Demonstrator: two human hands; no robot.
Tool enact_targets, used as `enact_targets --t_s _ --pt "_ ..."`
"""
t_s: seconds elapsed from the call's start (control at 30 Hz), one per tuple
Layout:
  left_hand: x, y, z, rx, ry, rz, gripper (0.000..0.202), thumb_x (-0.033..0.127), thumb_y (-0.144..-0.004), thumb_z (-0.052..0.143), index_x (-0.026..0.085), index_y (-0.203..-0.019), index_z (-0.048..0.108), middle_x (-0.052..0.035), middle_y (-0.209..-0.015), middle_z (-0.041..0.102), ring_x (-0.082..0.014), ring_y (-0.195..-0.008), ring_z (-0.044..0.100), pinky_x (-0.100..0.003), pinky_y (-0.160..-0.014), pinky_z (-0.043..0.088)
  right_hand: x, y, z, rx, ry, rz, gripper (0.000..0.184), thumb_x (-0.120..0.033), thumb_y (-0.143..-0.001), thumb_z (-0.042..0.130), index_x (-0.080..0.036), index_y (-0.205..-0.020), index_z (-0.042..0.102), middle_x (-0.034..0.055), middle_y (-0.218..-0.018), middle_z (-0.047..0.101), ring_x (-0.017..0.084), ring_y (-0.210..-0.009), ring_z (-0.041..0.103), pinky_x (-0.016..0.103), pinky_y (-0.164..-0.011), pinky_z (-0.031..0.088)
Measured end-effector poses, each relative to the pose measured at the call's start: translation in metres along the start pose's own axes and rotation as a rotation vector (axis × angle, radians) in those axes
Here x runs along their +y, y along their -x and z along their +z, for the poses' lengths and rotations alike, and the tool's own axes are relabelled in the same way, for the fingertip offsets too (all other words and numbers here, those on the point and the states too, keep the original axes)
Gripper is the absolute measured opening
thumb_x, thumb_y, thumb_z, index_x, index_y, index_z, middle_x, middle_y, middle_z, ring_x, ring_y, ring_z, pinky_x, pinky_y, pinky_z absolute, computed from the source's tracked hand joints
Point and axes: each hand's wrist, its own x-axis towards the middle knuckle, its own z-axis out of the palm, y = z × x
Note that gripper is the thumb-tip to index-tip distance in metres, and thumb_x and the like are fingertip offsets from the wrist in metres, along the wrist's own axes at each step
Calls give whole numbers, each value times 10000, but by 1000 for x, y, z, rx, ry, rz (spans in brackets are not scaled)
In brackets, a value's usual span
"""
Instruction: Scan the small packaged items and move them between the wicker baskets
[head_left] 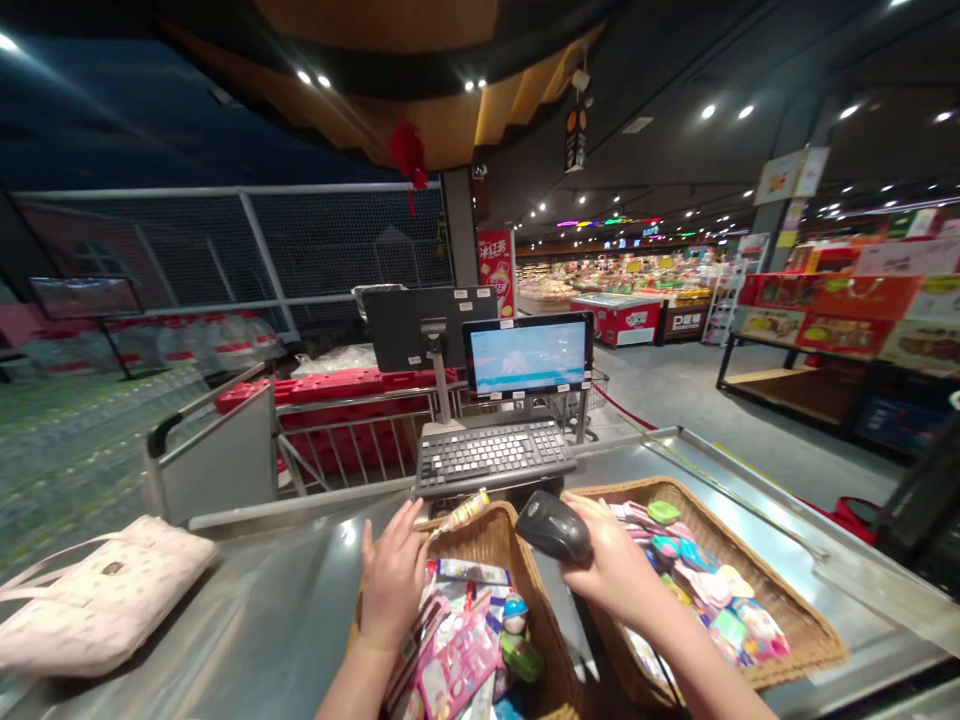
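My right hand [615, 560] is wrapped round a black barcode scanner [553, 526], its head turned to the left. My left hand [392, 575] pinches the thin end of a yellow-and-white wrapped lollipop [465, 512], which sticks out to the right over the basket's far rim. Below that hand stands a wicker basket [536, 590] with several small packets, among them a pink packet [459, 660] and a small toy with a blue cap [515, 612]. Under my right forearm is a second wicker basket [814, 625] full of colourful small packaged goods [705, 580].
A keyboard [495, 450] and a lit screen [530, 357] stand ahead, beside a dark monitor back [412, 330]. On the metal counter [292, 580], a pink handbag [105, 595] lies at the left. Beyond are shop displays and a red chest [622, 320].
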Motion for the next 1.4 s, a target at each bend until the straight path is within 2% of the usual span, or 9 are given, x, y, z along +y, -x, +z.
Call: enact_targets --t_s 0.23,0.47,0.73,0.9,0.97,1.1,1.2,1.3,1.4 --pt "-14 31 -6 -55 17 -44 175 198 -910 492 247 -844 647 -74 -1331 637 -266 -1242 580 -594 -1194 97 -12 0 16 -36 -6 -17 446 -135 -637 614 -197 -1074 676 109 -1143 691 345 -1243 529 543 -1095 347" --pt "-18 53 -1 -152 58 -38 178 193 -908 496 243 -812 637 -64 -1340 632 -269 -1262 563 -635 -1178 142 -26 1 24 -61 -19 -10 387 -160 -660 619 -189 -1040 685 111 -1161 686 332 -1220 550 524 -1095 369" --pt "-13 60 8 -270 136 -31 199 199 -921 486 222 -884 680 -85 -1331 637 -277 -1234 586 -649 -1161 203 -31 2 29 -86 -32 15 355 -154 -665 621 -192 -1009 698 110 -1149 692 340 -1238 541 532 -1092 377" --pt "-11 63 14 -393 209 -67 266 234 -920 480 238 -1101 675 -78 -1289 666 -292 -1224 594 -677 -1153 211 -27 4 32 -64 0 30 325 -177 -667 637 -190 -983 711 120 -1177 686 343 -1227 546 526 -1084 391" --pt "-9 64 16 -445 236 -70 251 227 -912 485 241 -1047 696 -74 -1272 677 -296 -1229 590 -678 -1156 205 -24 5 32 -56 8 37 311 -190 -670 645 -190 -974 712 122 -1181 684 347 -1225 545 528 -1081 393" --pt "-5 65 18 -548 260 -77 197 222 -888 515 226 -899 712 -89 -1245 690 -299 -1220 593 -682 -1146 218 -20 6 27 -32 -19 26 365 -193 -667 654 -195 -1031 691 115 -1169 685 326 -1173 578 503 -1057 421" --pt "-4 64 17 -643 252 -70 104 289 -832 616 223 -812 694 -94 -1311 650 -325 -1269 551 -702 -1134 207 -17 6 19 -16 -32 11 437 -147 -656 623 -207 -1087 666 97 -1145 689 305 -1140 595 481 -1049 426" --pt "-5 60 15 -656 230 -88 227 416 -793 671 227 -916 695 -127 -1430 547 -350 -1345 470 -704 -1124 216 -13 9 6 -4 -13 29 439 -118 -622 601 -202 -1049 662 91 -1104 692 310 -1129 595 482 -1038 426" --pt "0 47 14 -594 233 -84 326 501 -851 586 236 -1016 681 -143 -1477 489 -344 -1356 457 -704 -1116 234 -5 15 -15 22 -2 46 379 -116 -637 589 -198 -1001 658 87 -1057 697 305 -1094 606 460 -1000 452"
